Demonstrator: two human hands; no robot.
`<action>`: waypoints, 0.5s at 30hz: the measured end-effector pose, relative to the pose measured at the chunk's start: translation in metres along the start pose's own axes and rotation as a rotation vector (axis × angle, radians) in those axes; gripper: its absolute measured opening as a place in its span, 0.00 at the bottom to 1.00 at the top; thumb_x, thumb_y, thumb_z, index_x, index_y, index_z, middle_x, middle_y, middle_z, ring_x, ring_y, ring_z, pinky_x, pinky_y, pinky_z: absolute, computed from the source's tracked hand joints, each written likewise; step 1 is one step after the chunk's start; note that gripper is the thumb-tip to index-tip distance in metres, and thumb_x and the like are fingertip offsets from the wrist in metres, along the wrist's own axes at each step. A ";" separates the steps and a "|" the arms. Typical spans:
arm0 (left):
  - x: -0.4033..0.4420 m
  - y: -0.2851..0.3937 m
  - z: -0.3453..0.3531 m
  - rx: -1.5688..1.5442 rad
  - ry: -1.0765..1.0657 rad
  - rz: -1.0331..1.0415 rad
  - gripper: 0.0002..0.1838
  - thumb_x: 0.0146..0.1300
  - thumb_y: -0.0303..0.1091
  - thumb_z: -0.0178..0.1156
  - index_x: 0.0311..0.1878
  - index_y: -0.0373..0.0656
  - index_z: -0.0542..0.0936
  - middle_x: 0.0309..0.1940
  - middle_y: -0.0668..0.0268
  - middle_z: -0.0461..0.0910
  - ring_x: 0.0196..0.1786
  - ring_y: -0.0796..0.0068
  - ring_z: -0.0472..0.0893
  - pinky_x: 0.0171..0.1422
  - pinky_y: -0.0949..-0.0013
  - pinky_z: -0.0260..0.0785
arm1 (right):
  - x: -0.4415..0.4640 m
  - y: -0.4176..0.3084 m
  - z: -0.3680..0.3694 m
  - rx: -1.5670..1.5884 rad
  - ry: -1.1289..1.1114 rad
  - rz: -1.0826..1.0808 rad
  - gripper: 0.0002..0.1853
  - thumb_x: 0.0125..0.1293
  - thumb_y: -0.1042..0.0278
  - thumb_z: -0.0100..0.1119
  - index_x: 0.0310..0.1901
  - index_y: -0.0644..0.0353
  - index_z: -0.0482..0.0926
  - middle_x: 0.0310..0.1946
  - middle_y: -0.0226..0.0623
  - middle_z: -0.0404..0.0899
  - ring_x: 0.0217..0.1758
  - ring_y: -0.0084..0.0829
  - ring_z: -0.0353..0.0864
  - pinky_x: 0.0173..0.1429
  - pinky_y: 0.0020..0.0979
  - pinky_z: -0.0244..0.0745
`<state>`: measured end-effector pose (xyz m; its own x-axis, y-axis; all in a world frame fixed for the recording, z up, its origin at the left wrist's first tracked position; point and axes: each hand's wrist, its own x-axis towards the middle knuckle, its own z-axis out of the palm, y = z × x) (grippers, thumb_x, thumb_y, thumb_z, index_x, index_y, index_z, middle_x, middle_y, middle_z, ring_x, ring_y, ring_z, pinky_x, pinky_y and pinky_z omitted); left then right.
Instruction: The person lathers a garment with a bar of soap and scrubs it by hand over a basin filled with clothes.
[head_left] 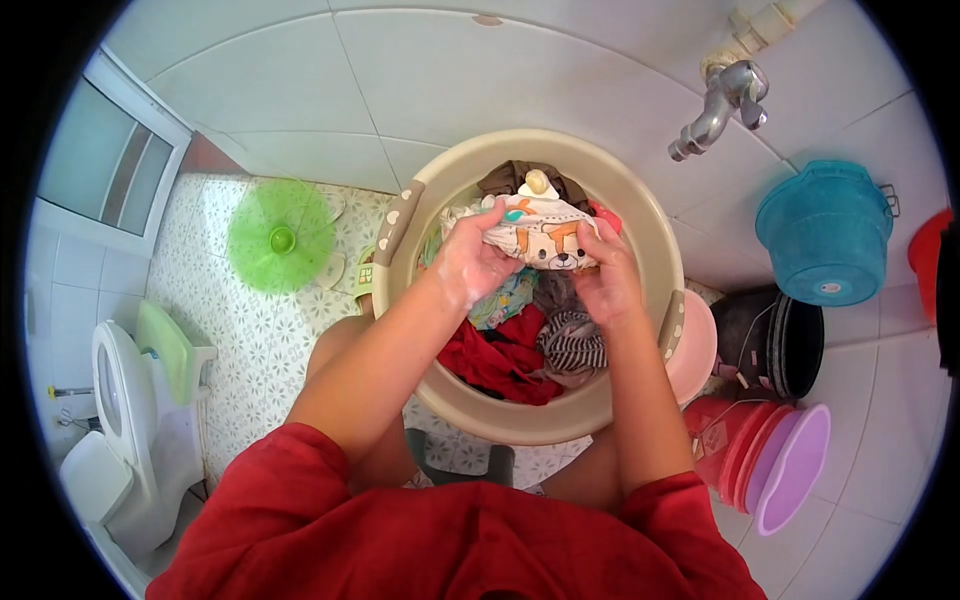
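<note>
A white cloth (553, 242) printed with an animal face is stretched between my two hands above a round beige tub (647, 210). My left hand (468, 252), with whitish suds on the wrist, grips its left side. My right hand (608, 275) pinches its right side. At the cloth's top edge sits a small yellowish lump (537, 184); I cannot tell whether it is soap or part of the fabric. Below, the tub holds a red garment (505, 358), a striped cloth (572, 342), a light printed cloth (505, 300) and a dark brown one (520, 176).
A chrome tap (722, 105) juts from the wall at upper right. Below it are a hanging teal bucket (826, 235), a black bucket (790, 345), a pink basin (692, 350) and stacked buckets (740, 440). A green translucent object (282, 238) and a toilet (140, 430) are at left.
</note>
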<state>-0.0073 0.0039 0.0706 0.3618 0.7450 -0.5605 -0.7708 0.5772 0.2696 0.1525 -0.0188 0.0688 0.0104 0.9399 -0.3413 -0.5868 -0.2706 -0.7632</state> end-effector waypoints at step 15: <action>-0.014 -0.041 0.015 0.230 0.004 -0.036 0.18 0.62 0.50 0.48 0.45 0.47 0.74 0.34 0.70 0.76 0.33 0.77 0.76 0.33 0.73 0.68 | -0.013 0.013 0.046 -1.342 0.317 -0.585 0.09 0.59 0.64 0.47 0.34 0.61 0.67 0.24 0.53 0.75 0.26 0.52 0.76 0.29 0.46 0.68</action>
<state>0.0267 -0.0254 0.0793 0.3844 0.7217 -0.5757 -0.6175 0.6646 0.4208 0.1077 -0.0248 0.0880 0.2483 0.9445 0.2150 0.7206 -0.0317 -0.6927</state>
